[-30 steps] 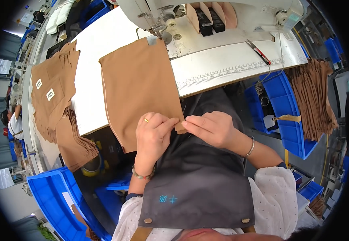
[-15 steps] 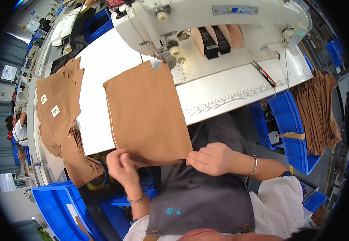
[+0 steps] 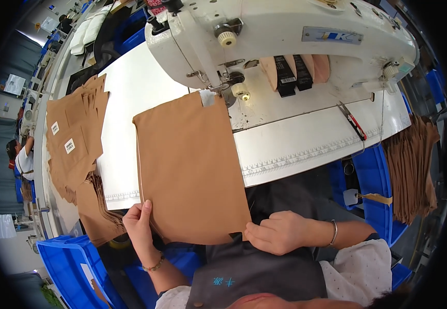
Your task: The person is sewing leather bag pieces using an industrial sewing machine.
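Flat brown cloth rectangle (image 3: 192,170), I see left hand (image 3: 140,227) pinching its side, right hand (image 3: 279,233) its corner, most beyond the fingers (image 3: 147,206).

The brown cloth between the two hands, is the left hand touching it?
Touching. The head view shows the left hand at the left edge of the brown cloth, with the thumb overlapping that edge.

1. Machine (image 3: 275,20): plate (image 3: 331,35) with large letters.
2. Brown pieces (image 3: 90,133): white labels (image 3: 69,146), each with black print.
3. Table (image 3: 120,129): ruler scale (image 3: 306,157) along the front edge.
4. Apron (image 3: 270,273): turquoise characters (image 3: 223,281).
5. Black strips (image 3: 285,72): pale print, too small to read.
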Demonstrator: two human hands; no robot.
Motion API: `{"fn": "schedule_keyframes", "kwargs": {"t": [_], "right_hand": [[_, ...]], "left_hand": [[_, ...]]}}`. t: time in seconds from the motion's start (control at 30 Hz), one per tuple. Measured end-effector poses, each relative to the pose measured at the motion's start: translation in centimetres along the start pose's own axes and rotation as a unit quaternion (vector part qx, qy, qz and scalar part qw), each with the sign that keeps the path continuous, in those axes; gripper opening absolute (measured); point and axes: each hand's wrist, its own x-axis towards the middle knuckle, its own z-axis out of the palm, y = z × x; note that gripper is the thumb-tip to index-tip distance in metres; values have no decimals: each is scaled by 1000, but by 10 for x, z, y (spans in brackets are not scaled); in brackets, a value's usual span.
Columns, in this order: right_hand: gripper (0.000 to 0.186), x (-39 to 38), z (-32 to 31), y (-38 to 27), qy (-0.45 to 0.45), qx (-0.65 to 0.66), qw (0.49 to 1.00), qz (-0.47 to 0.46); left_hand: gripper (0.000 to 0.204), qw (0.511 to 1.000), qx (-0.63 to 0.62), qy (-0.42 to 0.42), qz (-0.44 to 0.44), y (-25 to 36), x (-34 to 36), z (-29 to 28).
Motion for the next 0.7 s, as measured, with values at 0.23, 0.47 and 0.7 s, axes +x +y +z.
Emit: {"fn": "schedule_keyframes", "kwargs": {"t": [0.23, 0.47, 0.7], "right_hand": [[17, 4, -1, 4, 23, 1, 1000, 9], [19, -3, -1, 5, -40, 14, 999, 11], [17, 5, -1, 18, -6, -12, 1000, 6]], "left_hand": [[29, 999, -17, -30, -31, 5, 2, -1], [27, 995, -27, -61, -72, 13, 1, -6], [27, 995, 13, -67, -79, 26, 11, 2]]}}
